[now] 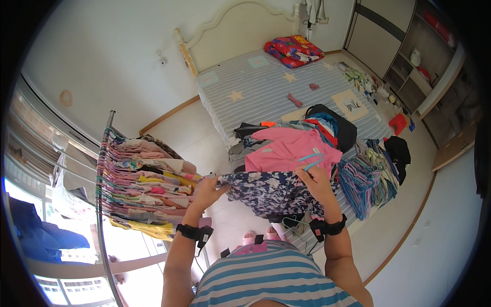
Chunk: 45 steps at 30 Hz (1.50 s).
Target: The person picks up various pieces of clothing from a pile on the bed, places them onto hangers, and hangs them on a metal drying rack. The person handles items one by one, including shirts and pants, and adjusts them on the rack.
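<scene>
Stretched between my two hands is a dark navy garment (pixel 272 192) with a pale floral print. My left hand (pixel 210 190) pinches its left end, near the hanging clothes. At its upper right edge, my right hand (pixel 315 182) grips a light blue clothes hanger (pixel 315 158), whose hook sticks up above the fingers. The rest of that hanger is hidden by the hand and cloth. A pink garment (pixel 287 149) lies spread on the heap of clothes just beyond the floral one.
A metal rack (pixel 100 207) full of hung clothes (pixel 153 184) stands at left. Many plastic hangers (pixel 360 184) pile up at right beside a black bag (pixel 345 128). The bed (pixel 261 86) carries a folded red quilt (pixel 293 51). Assorted items (pixel 362 82) line the floor beyond.
</scene>
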### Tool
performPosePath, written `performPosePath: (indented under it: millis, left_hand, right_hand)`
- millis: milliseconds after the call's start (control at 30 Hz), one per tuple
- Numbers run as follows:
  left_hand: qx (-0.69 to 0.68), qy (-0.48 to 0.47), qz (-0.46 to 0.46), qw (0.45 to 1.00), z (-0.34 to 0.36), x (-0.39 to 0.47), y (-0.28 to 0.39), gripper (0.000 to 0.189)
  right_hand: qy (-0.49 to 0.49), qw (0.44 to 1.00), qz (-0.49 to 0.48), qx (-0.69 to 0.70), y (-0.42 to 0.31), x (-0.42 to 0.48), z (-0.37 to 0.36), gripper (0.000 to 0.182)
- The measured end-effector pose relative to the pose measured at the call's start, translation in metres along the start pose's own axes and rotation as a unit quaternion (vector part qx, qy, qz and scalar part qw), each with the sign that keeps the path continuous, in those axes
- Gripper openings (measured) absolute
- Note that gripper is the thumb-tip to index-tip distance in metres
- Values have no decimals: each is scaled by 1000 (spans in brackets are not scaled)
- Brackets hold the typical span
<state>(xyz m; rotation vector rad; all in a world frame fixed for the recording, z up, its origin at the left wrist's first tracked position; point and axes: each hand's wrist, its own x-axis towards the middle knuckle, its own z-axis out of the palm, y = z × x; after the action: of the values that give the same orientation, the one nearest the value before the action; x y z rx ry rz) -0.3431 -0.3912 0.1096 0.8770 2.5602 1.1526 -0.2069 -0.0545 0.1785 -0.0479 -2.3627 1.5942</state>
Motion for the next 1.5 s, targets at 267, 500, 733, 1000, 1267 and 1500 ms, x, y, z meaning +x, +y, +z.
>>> performPosePath:
  millis: [267,500,733,1000,1267,1500]
  left_hand:
    - [-161,181,-45,969,-30,4,11,12]
    - [11,166,-2,986,-45,6,18,32]
    - [91,89,250,960,-20,18,100,51]
    - [109,84,299,944,6,24,108,22]
    - [112,215,219,945,21,27,104,17]
    - [154,110,292,938,23,19,120,17]
  right_hand:
    - [21,997,49,-62,12,-4,-38,31]
    - [42,998,40,-2,20,-9,-44,28]
    - [-13,999,-2,-49,1,-1,-17,29]
    - [-3,994,-95,-58,-12,8,8,16]
    - [-9,970,-203,-136,-15,14,17,15]
    - [-82,984,-150,-48,-28,18,18,16]
